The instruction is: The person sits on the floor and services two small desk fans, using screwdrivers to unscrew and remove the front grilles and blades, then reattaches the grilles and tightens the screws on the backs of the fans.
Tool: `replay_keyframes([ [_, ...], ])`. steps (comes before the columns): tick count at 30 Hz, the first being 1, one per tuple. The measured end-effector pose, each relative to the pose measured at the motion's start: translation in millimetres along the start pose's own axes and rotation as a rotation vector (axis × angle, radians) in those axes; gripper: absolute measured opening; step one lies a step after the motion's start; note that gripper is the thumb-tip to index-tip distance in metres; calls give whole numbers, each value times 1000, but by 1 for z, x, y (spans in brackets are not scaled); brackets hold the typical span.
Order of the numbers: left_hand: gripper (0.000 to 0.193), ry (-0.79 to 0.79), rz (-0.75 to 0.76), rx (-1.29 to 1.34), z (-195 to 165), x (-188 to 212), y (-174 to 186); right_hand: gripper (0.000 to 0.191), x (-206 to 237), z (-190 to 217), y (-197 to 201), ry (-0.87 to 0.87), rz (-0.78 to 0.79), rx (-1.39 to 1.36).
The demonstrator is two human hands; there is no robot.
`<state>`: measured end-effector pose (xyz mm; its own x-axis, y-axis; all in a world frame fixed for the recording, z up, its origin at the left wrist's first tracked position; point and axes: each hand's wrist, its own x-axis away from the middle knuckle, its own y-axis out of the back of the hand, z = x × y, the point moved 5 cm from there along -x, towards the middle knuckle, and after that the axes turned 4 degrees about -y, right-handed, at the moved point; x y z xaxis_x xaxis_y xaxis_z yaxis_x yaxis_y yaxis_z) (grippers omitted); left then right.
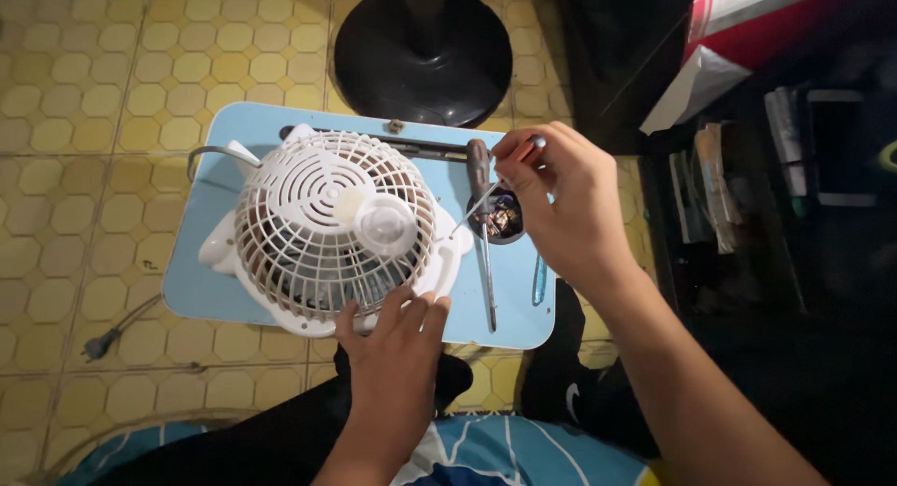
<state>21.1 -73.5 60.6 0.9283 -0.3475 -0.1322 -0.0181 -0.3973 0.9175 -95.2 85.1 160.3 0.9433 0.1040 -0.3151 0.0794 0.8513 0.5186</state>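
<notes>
White fan point(332, 226) under flat left hand point(397, 341) | right hand point(561, 201) pinches thin screwdriver point(481, 204), tip blurred | cup point(498, 217) contents unclear

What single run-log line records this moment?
left hand: steadying white fan | right hand: holding thin screwdriver, tip at grille edge | support: blue table

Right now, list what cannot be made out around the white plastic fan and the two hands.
Head view only:
- Small screwdriver tip: hidden behind the white plastic fan grille; the right hand covers most of its handle.
- Contents of the small dark round cup: too small and dim to identify.
- Fan's near rim: covered by the left hand.
- Black round stand base: its pole is cut off by the top edge.
</notes>
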Motion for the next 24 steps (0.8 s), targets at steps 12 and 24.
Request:
replay_keyframes([
  [12,76,38,63,95,-3,-4,11,18,2,-9,-3,-22,89,-77],
  [24,64,-2,-18,88,0,-2,6,16,0,9,2,17,252,-20],
])
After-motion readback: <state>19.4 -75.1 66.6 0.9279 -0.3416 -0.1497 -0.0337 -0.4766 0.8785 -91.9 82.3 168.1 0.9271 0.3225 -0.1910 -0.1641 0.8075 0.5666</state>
